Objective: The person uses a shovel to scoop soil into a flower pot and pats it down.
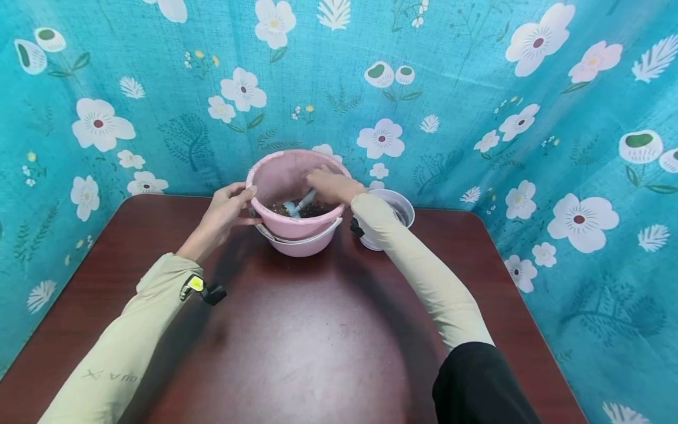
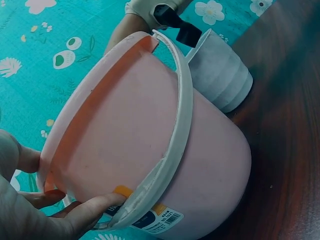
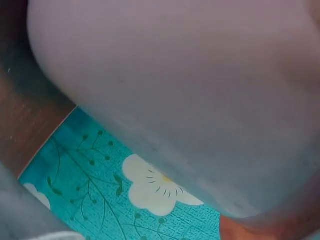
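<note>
A pink bucket (image 1: 298, 228) stands tilted toward me near the back of the table, with dark soil (image 1: 318, 210) inside. My left hand (image 1: 225, 209) grips its left rim. In the left wrist view, the thumb and fingers hold that rim beside the white carrying handle (image 2: 185, 105). Reaching in over the right rim, my right hand (image 1: 335, 186) holds a small grey-blue garden tool (image 1: 306, 200) by its handle. The tool's head is down at the soil, its exact shape unclear. The bucket's outer wall (image 3: 175, 100) fills most of the right wrist view.
A whitish ribbed pot (image 2: 220, 75) stands right of the bucket, partly behind my right forearm. The dark red-brown table (image 1: 318, 341) has rounded back corners. A turquoise flowered curtain (image 1: 328, 82) hangs along the back and sides.
</note>
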Action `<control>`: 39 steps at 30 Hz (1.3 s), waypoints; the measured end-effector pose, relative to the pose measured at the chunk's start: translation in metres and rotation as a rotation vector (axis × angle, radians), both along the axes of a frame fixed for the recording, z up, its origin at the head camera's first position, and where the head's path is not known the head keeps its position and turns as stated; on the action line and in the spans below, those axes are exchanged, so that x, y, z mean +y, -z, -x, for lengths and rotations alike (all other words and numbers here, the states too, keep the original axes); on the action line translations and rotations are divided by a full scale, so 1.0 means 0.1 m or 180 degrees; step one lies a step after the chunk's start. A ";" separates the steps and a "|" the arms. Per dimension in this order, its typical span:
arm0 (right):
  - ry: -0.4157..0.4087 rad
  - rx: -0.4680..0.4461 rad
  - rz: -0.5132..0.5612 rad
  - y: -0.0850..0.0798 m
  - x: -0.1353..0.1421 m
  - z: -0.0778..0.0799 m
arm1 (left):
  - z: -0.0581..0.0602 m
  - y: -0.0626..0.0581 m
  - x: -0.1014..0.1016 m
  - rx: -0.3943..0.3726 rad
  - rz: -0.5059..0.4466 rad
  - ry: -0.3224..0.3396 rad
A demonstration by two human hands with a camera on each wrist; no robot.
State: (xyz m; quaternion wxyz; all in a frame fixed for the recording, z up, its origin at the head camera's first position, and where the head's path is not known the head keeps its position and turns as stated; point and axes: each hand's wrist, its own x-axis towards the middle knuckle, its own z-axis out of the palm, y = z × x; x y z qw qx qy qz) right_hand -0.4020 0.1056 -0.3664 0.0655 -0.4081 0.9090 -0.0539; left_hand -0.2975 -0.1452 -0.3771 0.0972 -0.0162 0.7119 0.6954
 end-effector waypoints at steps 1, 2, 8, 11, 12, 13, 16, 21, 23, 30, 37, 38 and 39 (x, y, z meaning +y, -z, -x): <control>-0.0054 0.0010 0.0065 0.01 0.01 0.02 | 0.00 0.00 0.00 -0.0005 -0.0005 0.0004; -0.0074 -0.0019 0.0122 -0.03 0.02 -0.01 | 0.00 0.00 0.00 -0.0010 -0.0006 0.0009; -0.0114 -0.0252 0.0306 -0.17 0.10 -0.03 | 0.02 0.01 0.00 -0.0032 0.0020 -0.0006; -0.0084 -0.0336 0.0317 -0.24 0.13 -0.03 | 0.02 0.01 -0.01 0.0004 0.0028 -0.0016; -0.0073 -0.0358 0.0323 -0.25 0.13 -0.03 | 0.02 0.00 -0.01 0.0012 0.0034 -0.0019; -0.0101 -0.0392 0.0333 -0.27 0.13 -0.04 | 0.02 0.00 -0.01 0.0011 0.0040 -0.0026; -0.0228 -0.0435 0.0369 -0.30 0.14 -0.07 | 0.01 0.00 -0.03 -0.0001 0.0041 -0.0049; -0.0305 -0.0331 0.0422 -0.29 0.21 -0.12 | 0.02 0.01 0.00 0.0044 -0.0038 -0.0026; -0.0278 -0.0312 0.0444 -0.30 0.24 -0.15 | 0.02 0.00 0.02 0.0066 -0.0050 -0.0023; -0.0252 -0.0269 0.0441 -0.36 0.31 -0.23 | 0.03 0.00 0.05 0.0066 -0.0024 -0.0036; -0.0267 -0.0265 0.0637 -0.47 0.44 -0.25 | 0.04 -0.01 0.05 0.0025 -0.0086 -0.0043; -0.0281 -0.0257 0.0677 -0.47 0.46 -0.25 | 0.04 0.00 0.05 0.0027 -0.0084 -0.0046; -0.0295 -0.0250 0.0726 -0.47 0.48 -0.25 | 0.03 0.00 0.04 0.0026 -0.0087 -0.0049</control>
